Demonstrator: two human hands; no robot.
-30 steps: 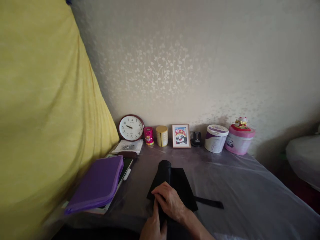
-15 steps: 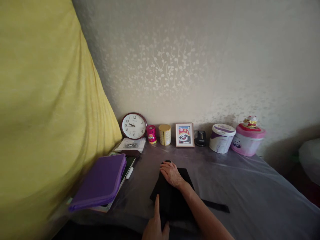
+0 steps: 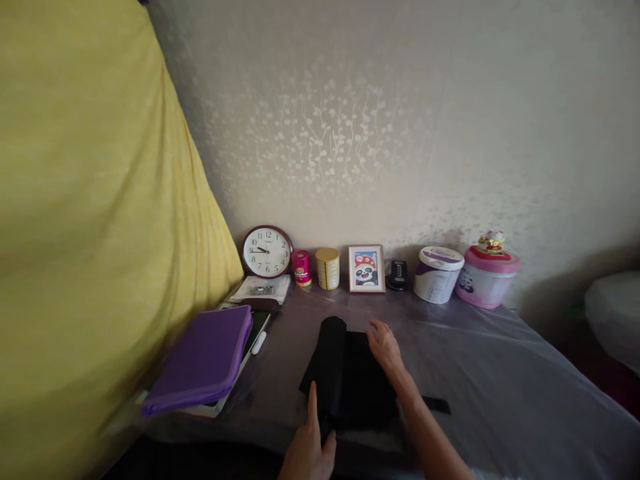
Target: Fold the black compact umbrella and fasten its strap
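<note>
A black fabric bundle (image 3: 330,373) lies on the table: a rounded roll runs away from me, with a flat black panel (image 3: 364,387) on its right. A short black strap (image 3: 437,405) sticks out farther right. My left hand (image 3: 309,450) grips the near end of the roll, index finger stretched along its left side and thumb on the right. My right hand (image 3: 385,343) is at the panel's upper right edge, fingers extended and slightly bent, with nothing visible held. Whether its fingertips touch the cloth I cannot tell.
Left on the grey-covered table (image 3: 480,387) lies a purple zip folder (image 3: 200,357) atop other flat items. Along the wall stand a clock (image 3: 267,252), a pink can (image 3: 301,269), a yellow-lidded can (image 3: 327,269), a picture frame (image 3: 367,269) and two tubs (image 3: 437,277). A yellow curtain (image 3: 100,200) hangs left.
My right hand has lifted off the top of the roll and moved right, to the panel's edge. More of the roll and the panel now shows. My left hand stays at the near end.
</note>
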